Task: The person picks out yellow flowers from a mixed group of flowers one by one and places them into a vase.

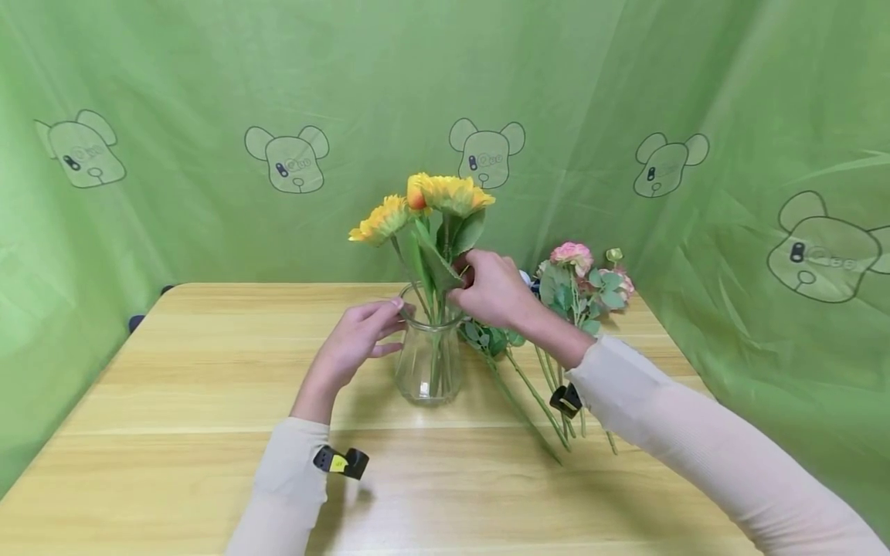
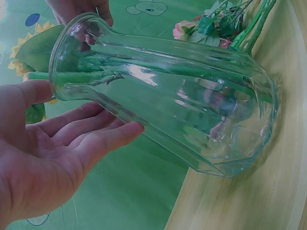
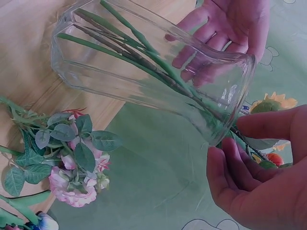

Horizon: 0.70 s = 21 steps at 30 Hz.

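Observation:
A clear faceted glass vase (image 1: 427, 371) stands upright on the table. Yellow sunflowers (image 1: 455, 194) and an orange tulip-like bloom (image 1: 416, 191) rise above it, their green stems (image 3: 158, 72) running down inside the glass. My left hand (image 1: 358, 340) is at the vase's left side, thumb at the rim and fingers nearly straight beside the neck, palm towards the glass. At the right of the mouth, my right hand (image 1: 492, 289) pinches a flower stem just above the rim. Which bloom that stem bears is hard to tell.
Right of the vase lie pink flowers (image 1: 572, 257) with leaves and long loose stems (image 1: 531, 394) pointing towards the front. A wooden table (image 1: 174, 401) carries everything. Green curtain (image 1: 389, 93) with bear-head drawings hangs behind and along both sides.

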Each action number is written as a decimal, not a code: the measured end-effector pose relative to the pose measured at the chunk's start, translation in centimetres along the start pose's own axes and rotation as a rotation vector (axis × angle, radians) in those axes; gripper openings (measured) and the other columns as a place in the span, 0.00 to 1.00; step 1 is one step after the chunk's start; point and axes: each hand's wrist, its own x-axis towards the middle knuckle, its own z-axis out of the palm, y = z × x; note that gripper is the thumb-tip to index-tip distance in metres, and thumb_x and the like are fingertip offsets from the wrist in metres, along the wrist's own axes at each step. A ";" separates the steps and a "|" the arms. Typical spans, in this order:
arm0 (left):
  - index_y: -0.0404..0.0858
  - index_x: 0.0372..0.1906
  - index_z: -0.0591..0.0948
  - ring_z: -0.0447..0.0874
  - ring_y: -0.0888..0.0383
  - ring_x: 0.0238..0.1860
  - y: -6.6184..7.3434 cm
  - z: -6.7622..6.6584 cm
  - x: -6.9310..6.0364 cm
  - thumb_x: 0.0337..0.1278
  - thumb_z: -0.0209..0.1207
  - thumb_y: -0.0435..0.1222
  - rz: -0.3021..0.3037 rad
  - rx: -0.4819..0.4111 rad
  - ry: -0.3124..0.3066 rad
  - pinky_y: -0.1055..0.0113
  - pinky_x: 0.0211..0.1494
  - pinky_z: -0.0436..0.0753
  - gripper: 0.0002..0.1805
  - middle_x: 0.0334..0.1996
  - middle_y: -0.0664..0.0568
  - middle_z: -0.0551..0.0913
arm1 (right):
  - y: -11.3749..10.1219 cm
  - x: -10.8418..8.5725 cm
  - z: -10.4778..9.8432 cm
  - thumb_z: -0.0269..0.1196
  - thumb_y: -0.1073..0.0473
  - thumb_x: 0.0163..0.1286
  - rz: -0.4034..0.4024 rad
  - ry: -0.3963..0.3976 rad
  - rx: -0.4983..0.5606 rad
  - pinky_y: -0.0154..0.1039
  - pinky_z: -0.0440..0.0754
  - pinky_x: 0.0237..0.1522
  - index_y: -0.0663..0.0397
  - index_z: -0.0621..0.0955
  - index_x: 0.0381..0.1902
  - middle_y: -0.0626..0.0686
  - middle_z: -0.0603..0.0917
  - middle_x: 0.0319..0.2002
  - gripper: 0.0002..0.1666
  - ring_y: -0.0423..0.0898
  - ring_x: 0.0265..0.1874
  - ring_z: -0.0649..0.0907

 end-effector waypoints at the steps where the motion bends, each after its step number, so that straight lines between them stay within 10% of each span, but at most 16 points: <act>1: 0.31 0.64 0.77 0.74 0.43 0.70 0.0 0.0 0.0 0.77 0.50 0.52 0.000 0.001 -0.002 0.54 0.62 0.86 0.29 0.68 0.40 0.76 | 0.0 0.0 0.0 0.67 0.62 0.62 0.002 0.002 -0.004 0.40 0.88 0.35 0.61 0.80 0.56 0.56 0.87 0.42 0.23 0.52 0.38 0.86; 21: 0.33 0.64 0.78 0.74 0.44 0.70 0.4 0.2 -0.3 0.77 0.49 0.52 -0.018 0.034 0.013 0.54 0.64 0.85 0.29 0.68 0.41 0.76 | 1.9 -0.9 1.0 0.54 0.61 0.67 0.020 0.108 0.113 0.43 0.83 0.40 0.59 0.80 0.50 0.56 0.84 0.40 0.16 0.52 0.38 0.82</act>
